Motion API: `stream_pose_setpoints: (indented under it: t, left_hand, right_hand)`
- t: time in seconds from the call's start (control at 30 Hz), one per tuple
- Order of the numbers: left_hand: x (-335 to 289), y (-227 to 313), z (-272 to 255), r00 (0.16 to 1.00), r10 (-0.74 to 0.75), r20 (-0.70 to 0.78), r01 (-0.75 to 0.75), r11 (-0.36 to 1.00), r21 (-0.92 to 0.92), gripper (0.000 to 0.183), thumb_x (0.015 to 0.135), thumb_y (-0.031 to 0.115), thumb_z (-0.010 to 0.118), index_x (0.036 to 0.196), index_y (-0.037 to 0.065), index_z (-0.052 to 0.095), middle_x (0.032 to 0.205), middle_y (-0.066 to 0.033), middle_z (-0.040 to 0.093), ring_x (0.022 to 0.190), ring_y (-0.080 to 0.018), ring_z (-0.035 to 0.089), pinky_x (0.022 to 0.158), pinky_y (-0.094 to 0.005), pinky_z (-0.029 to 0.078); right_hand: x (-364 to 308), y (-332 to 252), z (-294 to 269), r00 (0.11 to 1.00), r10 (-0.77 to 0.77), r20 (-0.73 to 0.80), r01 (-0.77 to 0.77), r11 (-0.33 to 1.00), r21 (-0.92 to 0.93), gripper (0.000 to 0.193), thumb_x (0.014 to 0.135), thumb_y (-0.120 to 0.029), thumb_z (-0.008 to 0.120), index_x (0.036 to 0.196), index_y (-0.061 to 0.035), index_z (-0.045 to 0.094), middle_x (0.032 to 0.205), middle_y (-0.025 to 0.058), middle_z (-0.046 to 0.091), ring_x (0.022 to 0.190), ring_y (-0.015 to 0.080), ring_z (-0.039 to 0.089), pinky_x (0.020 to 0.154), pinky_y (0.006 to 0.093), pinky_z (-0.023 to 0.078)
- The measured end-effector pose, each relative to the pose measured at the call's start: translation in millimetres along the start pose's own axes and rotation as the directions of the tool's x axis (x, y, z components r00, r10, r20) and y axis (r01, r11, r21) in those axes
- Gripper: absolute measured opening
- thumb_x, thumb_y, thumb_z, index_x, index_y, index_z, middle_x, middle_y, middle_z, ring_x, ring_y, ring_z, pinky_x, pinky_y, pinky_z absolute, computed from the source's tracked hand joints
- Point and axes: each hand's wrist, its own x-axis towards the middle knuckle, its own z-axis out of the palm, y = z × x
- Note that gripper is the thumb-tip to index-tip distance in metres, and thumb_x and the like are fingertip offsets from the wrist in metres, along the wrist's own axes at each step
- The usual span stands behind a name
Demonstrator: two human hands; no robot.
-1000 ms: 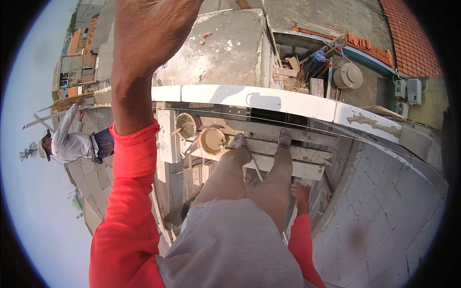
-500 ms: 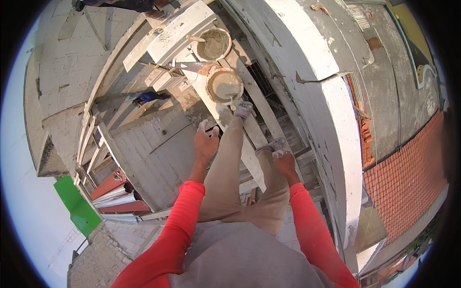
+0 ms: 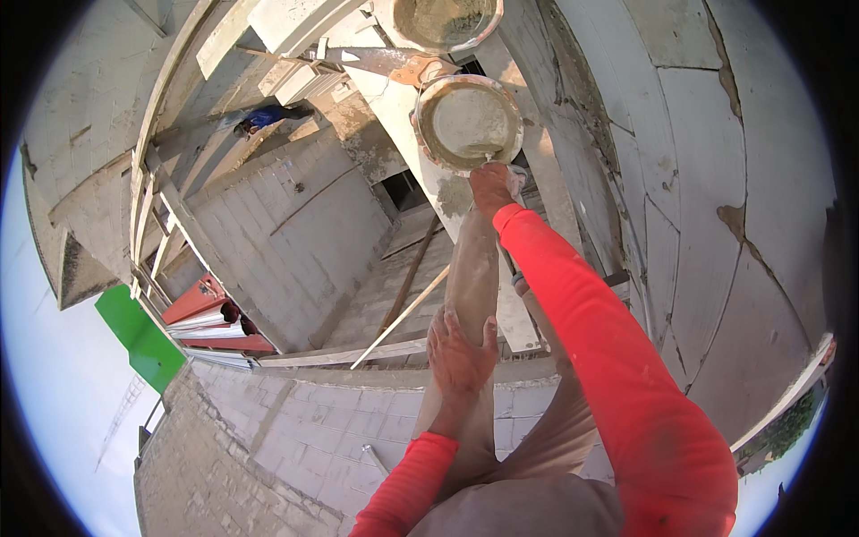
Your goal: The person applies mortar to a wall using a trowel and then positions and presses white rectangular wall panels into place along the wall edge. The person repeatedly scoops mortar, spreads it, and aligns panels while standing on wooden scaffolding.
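Observation:
My right hand (image 3: 492, 188) reaches forward to the near rim of a round bucket (image 3: 419, 134) holding grey wet mortar (image 3: 465, 121). Its fingers are closed around what looks like a trowel, of which a small metal part shows at the mortar's edge; the handle is hidden in my grip. My left hand (image 3: 461, 353) lies on my left trouser leg (image 3: 472, 268) near the knee, its fingers spread and holding nothing.
Beyond the bucket lie a handsaw (image 3: 380, 63) with an orange handle and a second mortar bucket (image 3: 497, 20). A pale board (image 3: 380, 107) supports them. A drop opens at left, with a person in blue (image 3: 264, 118) below. A block wall (image 3: 698, 197) rises at right.
My right hand has moved from beside my right knee to the near bucket and closed at its rim. My left hand has come down onto my left leg. The view has shifted closer to the wall.

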Motion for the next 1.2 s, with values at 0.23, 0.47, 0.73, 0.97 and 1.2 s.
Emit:
stream_pose_setpoints:
  t: [0.23, 0.47, 0.73, 0.97, 1.2]
  left_hand:
    - [13.1, 0.8, -8.5, 0.999, 0.035, 0.006, -0.034, 0.998, -0.044, 0.076, 0.093, 0.047, 0.072, 0.146, -0.003, 0.052, 0.148, -0.0238, 0.054, 0.137, -0.0420, 0.051, 0.115, -0.0513, 0.042]
    - [18.4, 0.1, -11.6, 0.999, 0.032, 0.029, -0.032, 0.999, -0.001, 0.074, 0.095, 0.046, 0.070, 0.147, -0.003, 0.052, 0.149, -0.0232, 0.054, 0.137, -0.0425, 0.051, 0.117, -0.0508, 0.040]
    - [18.3, 7.4, -11.5, 0.995, 0.099, -0.014, -0.098, 0.992, 0.078, 0.074, 0.097, 0.051, 0.064, 0.143, -0.006, 0.057, 0.143, -0.0246, 0.059, 0.136, -0.0419, 0.053, 0.117, -0.0502, 0.041]
    - [19.7, 19.6, -10.0, 0.975, 0.211, -0.068, -0.203, 0.973, 0.111, 0.072, 0.096, 0.050, 0.066, 0.140, -0.007, 0.059, 0.137, -0.0246, 0.063, 0.130, -0.0417, 0.058, 0.112, -0.0505, 0.046]
    - [47.2, 36.7, -27.4, 0.763, 0.643, 0.063, -0.644, 0.750, 0.150, 0.056, 0.097, 0.033, 0.063, 0.129, -0.012, 0.061, 0.115, -0.0335, 0.070, 0.108, -0.0497, 0.068, 0.093, -0.0546, 0.052]
  right_hand:
    - [13.6, -9.9, -140.3, 0.860, 0.334, 0.387, -0.339, 0.939, -0.057, 0.027, 0.082, -0.018, 0.069, 0.103, -0.0051, 0.078, 0.113, 0.0159, 0.078, 0.109, 0.0336, 0.075, 0.093, 0.0421, 0.058]
    - [63.8, 14.9, -57.6, 0.876, 0.378, 0.298, -0.393, 0.919, -0.012, 0.022, 0.082, -0.019, 0.071, 0.093, -0.0024, 0.080, 0.101, 0.0216, 0.079, 0.098, 0.0359, 0.077, 0.083, 0.0448, 0.060]
    - [-63.2, 52.6, -145.1, 0.698, 0.281, 0.659, -0.716, 0.246, 0.654, 0.057, 0.087, -0.027, 0.084, 0.133, 0.0005, 0.067, 0.072, 0.0018, 0.063, 0.057, 0.0112, 0.056, 0.053, 0.0304, 0.046]
    - [-242.8, -18.9, -340.9, 0.773, 0.272, 0.573, -0.628, 0.201, 0.752, 0.061, 0.091, -0.033, 0.083, 0.141, -0.0031, 0.065, 0.085, 0.0025, 0.069, 0.068, 0.0121, 0.062, 0.062, 0.0309, 0.052]
    - [-497.7, -115.1, -518.3, 0.868, 0.384, 0.316, -0.355, 0.035, 0.934, 0.059, 0.090, -0.032, 0.084, 0.139, -0.0035, 0.067, 0.094, 0.0032, 0.072, 0.078, 0.0109, 0.065, 0.070, 0.0303, 0.053]
